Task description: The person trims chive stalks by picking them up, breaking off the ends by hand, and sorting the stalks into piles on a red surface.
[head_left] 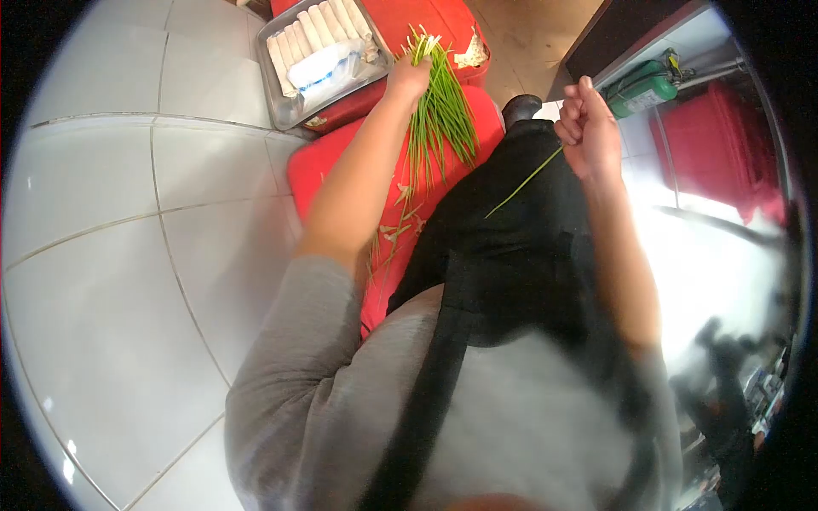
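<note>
A bunch of thin green onions [447,111] lies over the red surface, white ends at the far side and green tips pointing toward me. My left hand [410,81] is closed around stalks near the white ends; its fingertips are partly hidden among them. Raised over my right thigh, my right hand [590,129] has its fingers curled in a pinch. A single green onion stalk [527,181] hangs from it, slanting down to the left in front of the black apron [511,272].
A metal tray [281,106] with pale rolls [315,34] and a white plastic bag [328,72] sits on a red container [464,25]. Peeled scraps [396,230] litter the red lid [319,166]. At right are a green cylinder [639,89] and a red bin [720,153]. White tiles [94,170] line the left.
</note>
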